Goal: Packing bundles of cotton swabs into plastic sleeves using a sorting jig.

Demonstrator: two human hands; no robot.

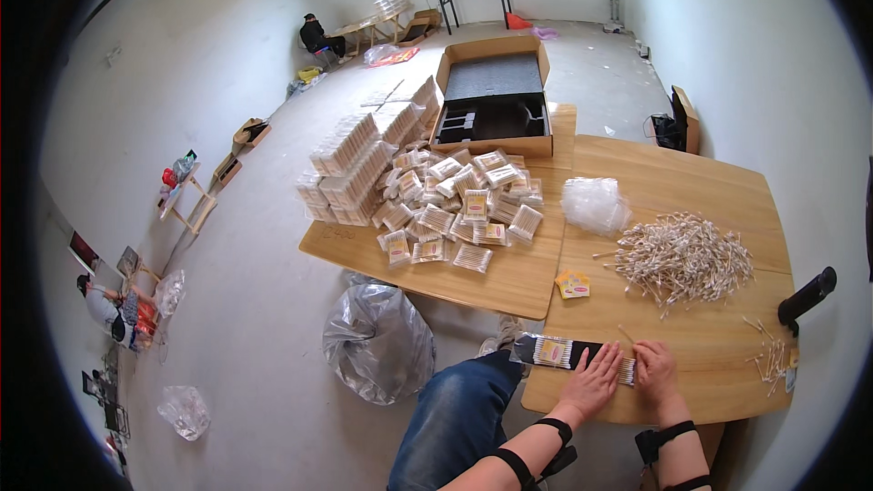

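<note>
My left hand lies with its fingers stretched out over a black strip at the table's near edge. On the strip's left part, under clear film, is a flat row of cotton swabs with a yellow label. Another short row of cotton swabs shows between my two hands. My right hand is closed beside that row, its fingers curled. A thin stick, which looks like a single cotton swab, sticks out from its fingertips. The undersides of both hands are hidden.
A heap of loose swabs, clear bags and yellow cards lie farther off. Filled packets, stacked packs and an opened carton stand left. A black cylinder rises at right; a grey bag sits below.
</note>
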